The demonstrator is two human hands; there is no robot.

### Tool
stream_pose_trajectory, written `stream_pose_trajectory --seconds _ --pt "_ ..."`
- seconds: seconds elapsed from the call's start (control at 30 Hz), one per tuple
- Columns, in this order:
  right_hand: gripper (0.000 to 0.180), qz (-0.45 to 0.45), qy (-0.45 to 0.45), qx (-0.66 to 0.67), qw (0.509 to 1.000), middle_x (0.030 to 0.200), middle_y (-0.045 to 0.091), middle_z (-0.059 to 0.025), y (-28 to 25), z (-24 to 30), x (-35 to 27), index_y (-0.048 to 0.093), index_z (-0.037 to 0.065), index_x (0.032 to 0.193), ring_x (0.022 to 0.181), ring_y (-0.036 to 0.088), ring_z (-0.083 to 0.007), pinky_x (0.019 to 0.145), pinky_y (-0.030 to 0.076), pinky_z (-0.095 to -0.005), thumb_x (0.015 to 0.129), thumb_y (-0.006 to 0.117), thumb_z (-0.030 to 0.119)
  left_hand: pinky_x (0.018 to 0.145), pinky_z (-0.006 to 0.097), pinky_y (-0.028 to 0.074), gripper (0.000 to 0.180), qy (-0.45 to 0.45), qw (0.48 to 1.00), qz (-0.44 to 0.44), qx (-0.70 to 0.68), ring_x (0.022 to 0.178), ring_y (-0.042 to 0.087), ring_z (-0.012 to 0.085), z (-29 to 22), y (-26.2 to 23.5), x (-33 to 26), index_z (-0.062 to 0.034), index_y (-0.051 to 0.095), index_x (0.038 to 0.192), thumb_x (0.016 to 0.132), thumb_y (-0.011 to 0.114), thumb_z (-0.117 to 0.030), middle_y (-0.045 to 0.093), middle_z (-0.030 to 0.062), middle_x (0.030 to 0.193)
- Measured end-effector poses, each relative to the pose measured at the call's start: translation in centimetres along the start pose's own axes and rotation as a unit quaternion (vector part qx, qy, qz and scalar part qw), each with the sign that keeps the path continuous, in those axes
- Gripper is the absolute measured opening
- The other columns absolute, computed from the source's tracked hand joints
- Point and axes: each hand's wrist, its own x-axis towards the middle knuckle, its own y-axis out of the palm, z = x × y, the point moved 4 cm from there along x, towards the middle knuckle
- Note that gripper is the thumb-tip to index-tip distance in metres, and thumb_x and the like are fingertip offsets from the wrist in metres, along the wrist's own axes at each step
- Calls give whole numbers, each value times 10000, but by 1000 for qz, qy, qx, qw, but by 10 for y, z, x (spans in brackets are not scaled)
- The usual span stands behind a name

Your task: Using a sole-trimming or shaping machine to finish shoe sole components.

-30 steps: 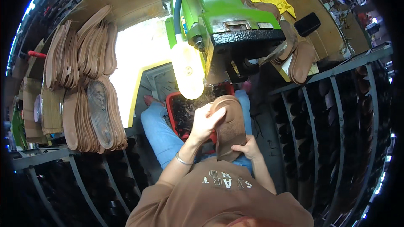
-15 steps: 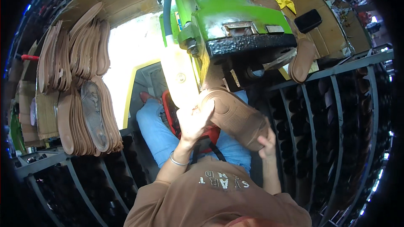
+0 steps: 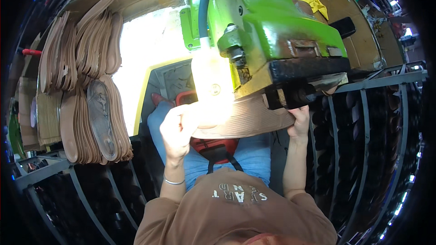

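Between my two hands I hold a brown shoe sole [image 3: 254,117], stretched crosswise under the head of a green machine [image 3: 284,22]. My left hand [image 3: 178,129] is closed on the sole's left end, partly washed out by the glare of a bright lamp [image 3: 212,86]. At the other end my right hand [image 3: 299,121] grips the edge, its fingers partly behind the sole. The sole's ridged side edge faces me. Its far part is hidden under the machine's dark working parts [image 3: 293,94].
Stacks of brown soles [image 3: 97,41] stand at the left in a cardboard box; one grey sole [image 3: 101,120] fronts the lower stack. A yellow cloth [image 3: 309,1] and a black phone [image 3: 344,27] lie at the back right. Metal racks [image 3: 363,131] flank me; a red seat [image 3: 215,150] shows between my legs.
The sole has turned from slanted and flat-facing to nearly level, edge toward me, and moved up under the machine head. My left hand went left and my right hand up. The view shifted slightly.
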Motion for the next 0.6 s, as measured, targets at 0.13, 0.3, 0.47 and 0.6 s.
stream_pose_trajectory --seconds 0.13,0.3,0.47,0.6 --pt "353 24 17 30 999 1013 601 -75 37 -8 -10 498 27 1086 910 592 -132 813 476 -266 760 615 -39 836 269 469 318 -41 996 -63 -48 896 611 172 4 -35 -13 72 547 1084 785 639 13 627 135 1000" --pt "389 60 32 -7 998 982 614 -53 73 -12 -12 536 12 1087 883 586 -117 812 460 -261 715 641 -34 859 273 453 346 -93 987 -86 -97 914 600 157 16 -71 -40 73 531 1094 793 655 -44 624 122 1002" --pt "285 112 12 -44 993 904 641 -38 97 -11 -3 621 -1 953 838 591 -103 791 455 -246 677 694 -11 784 252 472 299 -180 981 65 -25 845 605 130 31 -103 -67 64 580 1008 793 703 -103 649 99 929" --pt "303 142 9 -74 987 901 646 -46 107 -6 0 627 -12 941 818 590 -95 761 462 -234 658 735 8 756 260 485 323 -123 956 221 151 809 597 120 4 -36 -26 58 617 1032 745 715 -50 662 68 899"
